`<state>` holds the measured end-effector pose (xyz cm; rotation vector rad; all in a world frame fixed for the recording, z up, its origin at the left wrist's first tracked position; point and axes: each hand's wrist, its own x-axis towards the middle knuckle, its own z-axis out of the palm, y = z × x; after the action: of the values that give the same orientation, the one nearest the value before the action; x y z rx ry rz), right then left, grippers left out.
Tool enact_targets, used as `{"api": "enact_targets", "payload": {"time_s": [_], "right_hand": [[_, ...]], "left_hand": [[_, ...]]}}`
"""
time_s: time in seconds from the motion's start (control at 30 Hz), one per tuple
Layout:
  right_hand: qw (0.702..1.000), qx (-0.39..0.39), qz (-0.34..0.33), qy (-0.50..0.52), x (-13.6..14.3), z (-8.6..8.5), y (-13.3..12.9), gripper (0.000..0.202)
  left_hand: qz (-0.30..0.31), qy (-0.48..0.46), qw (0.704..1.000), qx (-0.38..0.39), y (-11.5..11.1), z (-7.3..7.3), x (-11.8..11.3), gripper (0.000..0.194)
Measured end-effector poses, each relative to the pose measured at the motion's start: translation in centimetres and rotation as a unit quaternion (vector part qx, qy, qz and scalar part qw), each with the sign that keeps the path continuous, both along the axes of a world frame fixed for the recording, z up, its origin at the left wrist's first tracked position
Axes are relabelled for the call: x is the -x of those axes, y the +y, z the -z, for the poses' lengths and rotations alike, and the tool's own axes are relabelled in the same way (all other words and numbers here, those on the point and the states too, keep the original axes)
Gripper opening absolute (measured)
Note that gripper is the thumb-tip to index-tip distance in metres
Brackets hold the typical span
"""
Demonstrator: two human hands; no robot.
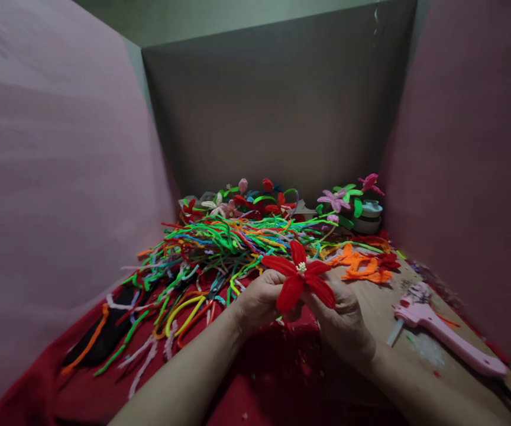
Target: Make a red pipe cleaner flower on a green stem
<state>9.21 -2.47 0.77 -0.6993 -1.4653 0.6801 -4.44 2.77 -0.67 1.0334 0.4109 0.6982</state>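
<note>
A red pipe-cleaner flower (298, 277) with several petals and a pale yellow centre faces me, held up between both hands. My left hand (262, 299) is closed on it from the left, thumb near the lower petal. From the right, my right hand (342, 319) grips the same flower; its fingertips are partly hidden behind the petals. The flower's back and any stem are out of sight. Just beyond the hands lies a big loose pile of coloured pipe cleaners (233, 234), mostly green.
A pink glue gun (448, 337) lies at right on a brown board (371, 307), near orange pipe-cleaner pieces (362, 266). Scissors with yellow handles (187, 313) rest at left on red cloth (104, 390). Finished flowers (335, 201) stand at the back, with walls on three sides.
</note>
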Motion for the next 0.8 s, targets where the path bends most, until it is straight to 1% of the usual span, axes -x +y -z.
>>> {"api": "enact_targets", "payload": {"time_s": [0.23,0.33,0.47,0.53,0.63,0.73,0.8], "right_hand": [[0.999,-0.045,0.013,-0.002,0.2,0.2,-0.2,0.019],[0.998,-0.058,0.012,-0.023,0.1,0.4,-0.3,0.022],[0.998,-0.063,0.003,-0.031,0.0,0.4,-0.4,0.022],[0.998,-0.063,0.002,-0.031,0.0,0.3,-0.5,0.02],[0.997,-0.065,0.002,-0.042,-0.1,0.3,-0.6,0.017],[0.997,-0.058,0.001,-0.052,-0.1,0.4,-0.6,0.017],[0.997,-0.051,0.004,-0.052,-0.1,0.4,-0.7,0.018]], "left_hand": [[-0.011,-0.012,1.0,0.012,-0.1,0.0,-0.1,0.016],[-0.023,-0.013,0.999,0.025,-0.3,-0.3,-0.2,0.012],[-0.035,-0.008,0.999,0.024,-0.6,-0.9,-0.2,0.014],[-0.022,-0.011,1.0,0.012,-0.8,-1.4,-0.1,0.018],[-0.007,-0.017,1.0,0.003,-1.0,-1.8,0.0,0.031],[-0.007,-0.019,1.0,0.0,-0.8,-1.5,0.1,0.039],[-0.006,-0.012,1.0,-0.008,-0.5,-0.9,0.2,0.033]]}}
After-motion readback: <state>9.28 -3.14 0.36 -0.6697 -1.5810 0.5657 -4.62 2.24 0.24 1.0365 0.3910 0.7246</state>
